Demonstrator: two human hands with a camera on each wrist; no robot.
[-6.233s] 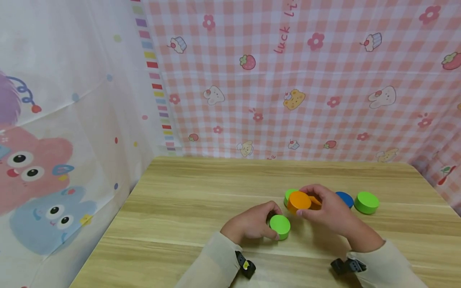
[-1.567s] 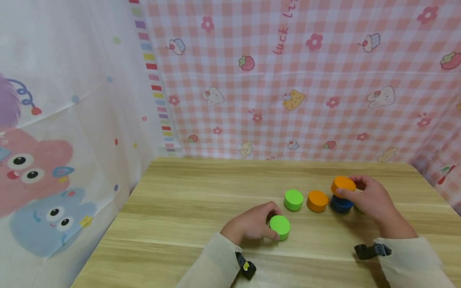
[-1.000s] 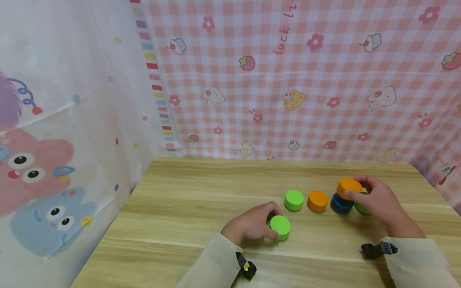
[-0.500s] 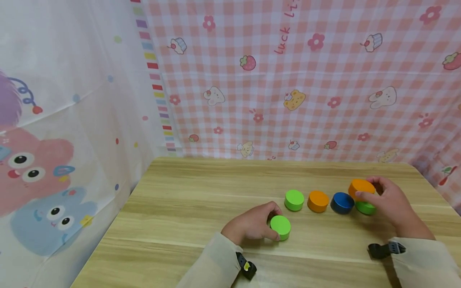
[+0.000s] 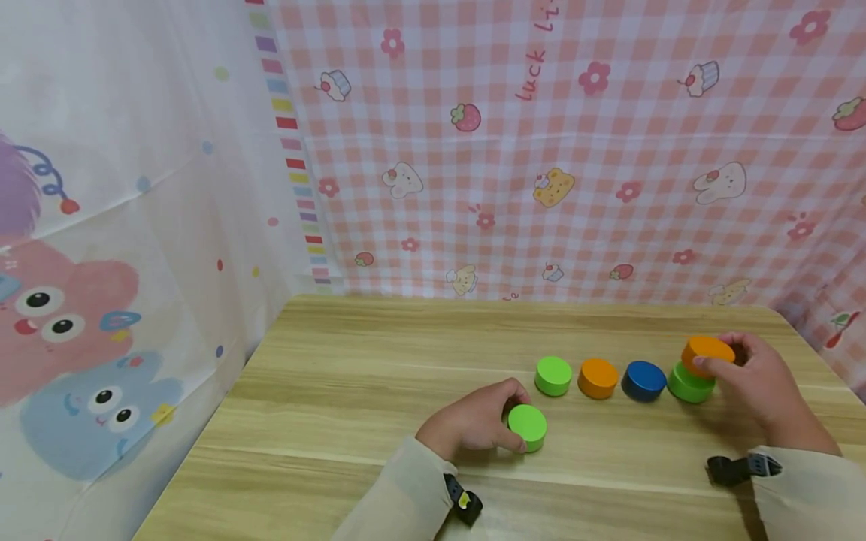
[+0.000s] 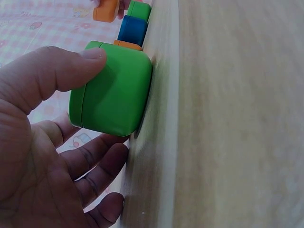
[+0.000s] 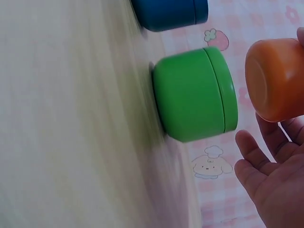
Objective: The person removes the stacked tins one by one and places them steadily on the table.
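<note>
My left hand [image 5: 473, 421] holds a small round green lidded tin [image 5: 527, 427] by its sides on the table; in the left wrist view the thumb presses its lid edge. My right hand [image 5: 761, 383] grips an orange lidded tin [image 5: 705, 353] off the table. It hangs above the green tin [image 5: 690, 383] at the right end of a row, and the right wrist view shows a gap between this green tin [image 7: 194, 95] and the orange tin [image 7: 275, 80]. Leftward along the row stand a blue tin [image 5: 643, 380], another orange tin [image 5: 598, 378] and a third green tin [image 5: 553, 376].
The wooden table [image 5: 325, 391] reaches back to a pink checked cloth [image 5: 433, 150]. On the left hangs a white cloth [image 5: 169, 248] with cartoon figures. Each wrist carries a black strap with a small camera [image 5: 467, 505].
My right hand has carried the orange tin rightward, from near the row's left end, past the blue tin, to over the rightmost green tin. My left hand and its green tin stay put.
</note>
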